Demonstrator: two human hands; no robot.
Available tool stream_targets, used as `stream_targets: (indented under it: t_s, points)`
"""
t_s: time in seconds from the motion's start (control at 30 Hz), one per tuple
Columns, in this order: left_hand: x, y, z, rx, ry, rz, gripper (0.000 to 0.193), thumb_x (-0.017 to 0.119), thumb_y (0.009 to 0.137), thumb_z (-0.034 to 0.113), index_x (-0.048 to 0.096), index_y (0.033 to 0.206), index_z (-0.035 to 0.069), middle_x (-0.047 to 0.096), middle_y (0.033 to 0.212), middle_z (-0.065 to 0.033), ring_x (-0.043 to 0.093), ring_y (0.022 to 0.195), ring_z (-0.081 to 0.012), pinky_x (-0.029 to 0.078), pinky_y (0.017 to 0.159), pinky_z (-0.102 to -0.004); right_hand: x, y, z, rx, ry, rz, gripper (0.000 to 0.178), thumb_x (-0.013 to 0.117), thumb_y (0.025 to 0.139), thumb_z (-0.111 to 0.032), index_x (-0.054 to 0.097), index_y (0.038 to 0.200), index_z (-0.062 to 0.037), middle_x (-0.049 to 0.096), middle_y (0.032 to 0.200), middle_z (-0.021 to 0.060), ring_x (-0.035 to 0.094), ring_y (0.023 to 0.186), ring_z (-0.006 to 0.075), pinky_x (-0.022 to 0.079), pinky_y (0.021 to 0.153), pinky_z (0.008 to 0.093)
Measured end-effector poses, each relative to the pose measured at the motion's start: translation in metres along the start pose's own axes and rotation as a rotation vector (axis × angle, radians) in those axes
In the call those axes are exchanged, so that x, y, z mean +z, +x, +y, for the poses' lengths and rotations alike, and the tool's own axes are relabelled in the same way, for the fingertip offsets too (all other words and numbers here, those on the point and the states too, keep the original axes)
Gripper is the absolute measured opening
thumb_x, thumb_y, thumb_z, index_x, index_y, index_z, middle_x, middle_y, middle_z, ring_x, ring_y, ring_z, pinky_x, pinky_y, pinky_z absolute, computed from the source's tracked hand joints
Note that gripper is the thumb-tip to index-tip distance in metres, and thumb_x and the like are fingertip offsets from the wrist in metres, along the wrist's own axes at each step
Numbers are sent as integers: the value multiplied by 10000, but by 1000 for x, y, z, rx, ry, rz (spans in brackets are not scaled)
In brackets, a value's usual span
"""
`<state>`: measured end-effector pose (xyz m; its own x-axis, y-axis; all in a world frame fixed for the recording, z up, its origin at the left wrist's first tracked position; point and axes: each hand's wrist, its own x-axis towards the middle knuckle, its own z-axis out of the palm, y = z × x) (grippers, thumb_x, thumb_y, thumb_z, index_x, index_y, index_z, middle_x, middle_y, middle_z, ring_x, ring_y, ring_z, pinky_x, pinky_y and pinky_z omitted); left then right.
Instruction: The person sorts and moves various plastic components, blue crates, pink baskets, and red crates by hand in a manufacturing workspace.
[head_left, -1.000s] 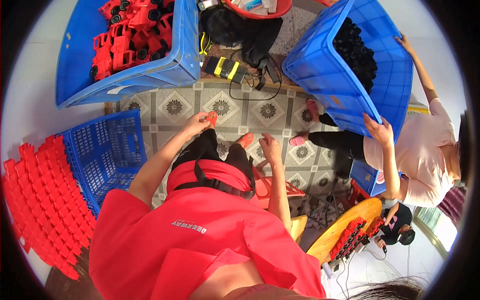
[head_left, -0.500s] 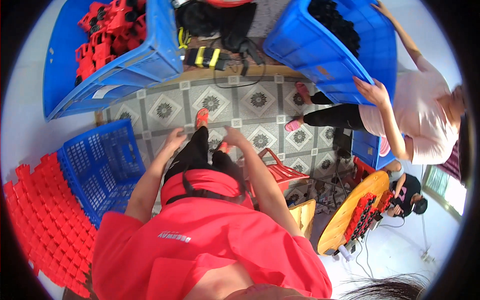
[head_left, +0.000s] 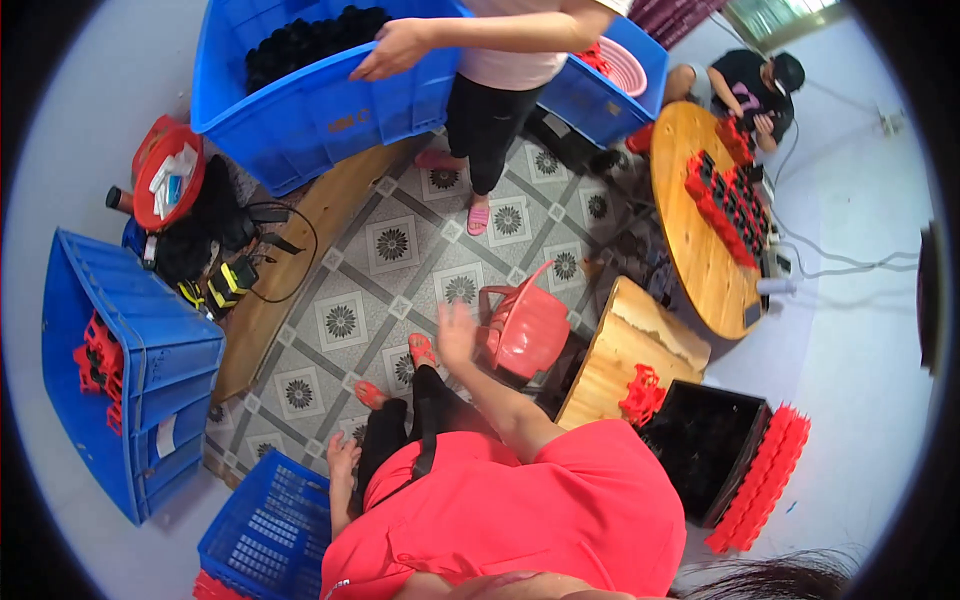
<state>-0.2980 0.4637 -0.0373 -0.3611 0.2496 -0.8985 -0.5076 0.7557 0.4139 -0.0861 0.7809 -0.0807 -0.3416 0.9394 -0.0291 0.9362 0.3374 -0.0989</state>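
1. Hovering near the red chair (head_left: 525,325) on the floor (head_left: 391,243): the right grip (head_left: 457,335), blurred, released.
2. Left grip (head_left: 344,458), released, is near the blue crate (head_left: 275,530), whose opening faces up; long axis unclear.

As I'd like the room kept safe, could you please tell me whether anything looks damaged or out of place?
Yes: the wooden tabletop, right of the red chair, looks damaged. Its far edge carries a jagged pale strip, as if the surface had peeled.
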Motion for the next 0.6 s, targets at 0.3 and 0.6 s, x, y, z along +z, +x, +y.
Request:
stream_targets:
  t_s: [0.3,0.6]
  points:
    - [-24,-15,1,151,189,-146,452,587,899,187,422,1314,119,618,1026,-53,593,859,-142,477,671,-272,62,-132,131,1895,1837,207,864,510,818,-639,251,1420,-76,299,1443,188,268,1341,363,274,1045,545]
    - [-122,-28,-71,105,430,-213,473,612,886,170,431,1320,112,624,954,-26,580,764,-106,452,624,-250,132,-102,201,1591,2657,1070,343,575,875,-203,491,1169,-47,566,1116,169,597,837,309,539,645,399]
